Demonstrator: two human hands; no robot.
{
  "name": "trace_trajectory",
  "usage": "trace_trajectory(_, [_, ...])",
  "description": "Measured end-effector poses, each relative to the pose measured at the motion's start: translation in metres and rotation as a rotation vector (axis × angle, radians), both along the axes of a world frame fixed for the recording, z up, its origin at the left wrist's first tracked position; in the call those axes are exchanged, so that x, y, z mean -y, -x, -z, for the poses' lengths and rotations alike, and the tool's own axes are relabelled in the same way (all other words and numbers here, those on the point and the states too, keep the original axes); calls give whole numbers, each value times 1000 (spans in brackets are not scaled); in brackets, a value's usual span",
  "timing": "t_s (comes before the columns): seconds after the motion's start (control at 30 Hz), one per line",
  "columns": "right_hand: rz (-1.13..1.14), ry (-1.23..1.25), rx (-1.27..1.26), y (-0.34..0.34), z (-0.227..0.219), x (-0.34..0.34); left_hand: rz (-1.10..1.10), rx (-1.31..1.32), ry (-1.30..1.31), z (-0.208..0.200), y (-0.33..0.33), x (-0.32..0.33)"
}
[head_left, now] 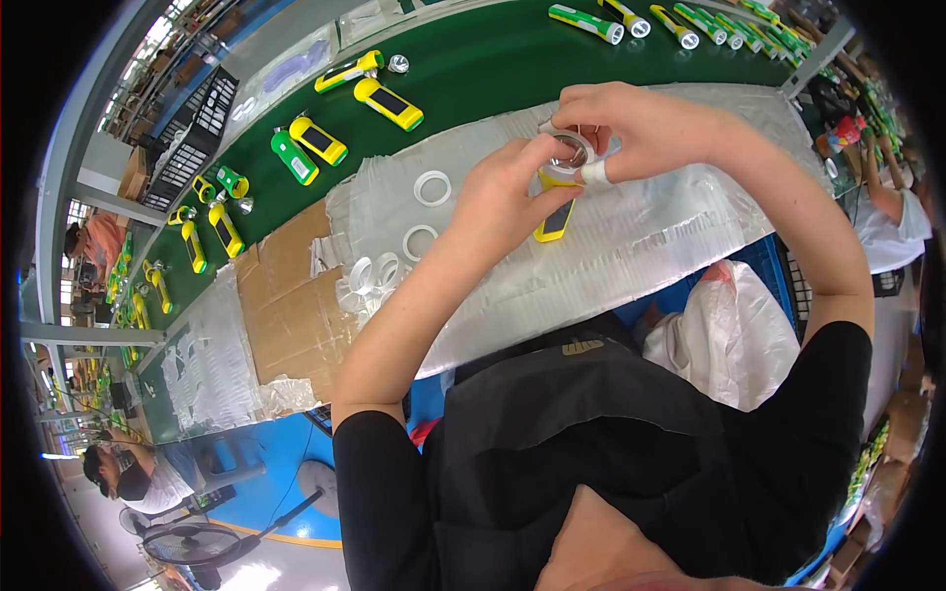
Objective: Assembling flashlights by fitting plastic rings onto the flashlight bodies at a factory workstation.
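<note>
Over the covered bench, a yellow flashlight [555, 221] with a dark panel hangs between my hands, its round clear head tilted up. My left hand [501, 195] is closed around the upper body of it, with the thumb along the side. Fingers of my right hand [627, 126] are curled about the rim of the head, where a white ring [588, 150] shows; whether it is seated cannot be made out. A white wrap covers one right finger. Left of my hands lie loose white rings [432, 203], [420, 227] and several more by my left forearm.
Several yellow and green flashlights [392, 104] lie on the green belt [473, 74] beyond the bench, more at the far right. Brown cardboard [296, 295] covers the bench's left part. A white sack [729, 330] sits below the near edge. Other people work at both sides.
</note>
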State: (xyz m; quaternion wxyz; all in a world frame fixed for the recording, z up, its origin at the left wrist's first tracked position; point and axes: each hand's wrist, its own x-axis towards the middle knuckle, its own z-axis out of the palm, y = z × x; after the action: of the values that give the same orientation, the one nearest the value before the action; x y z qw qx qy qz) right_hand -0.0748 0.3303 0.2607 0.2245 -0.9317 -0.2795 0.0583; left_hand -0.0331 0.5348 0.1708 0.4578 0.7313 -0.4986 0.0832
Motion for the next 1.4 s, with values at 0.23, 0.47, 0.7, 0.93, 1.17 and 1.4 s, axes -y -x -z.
trace_trajectory(0.23, [-2, 144, 21, -2, -4, -2, -3, 3, -38, -2, 0, -1])
trace_trajectory(0.47, [253, 107, 85, 3, 5, -11, 6, 44, 57, 3, -3, 8])
trace_trajectory(0.7, [563, 370, 84, 3, -3, -31, -47, 41, 71, 7, -7, 9])
trace_trajectory(0.93, [126, 287, 79, -1, -6, -22, -45, 66, 93, 8, -5, 6])
trace_trajectory(1.17, [197, 145, 291, -3, 9, -17, -27, 18, 159, 9, -9, 3])
trace_trajectory(1.4, [51, 48, 183, -9, 13, -16, -10, -44, 37, 14, -14, 1])
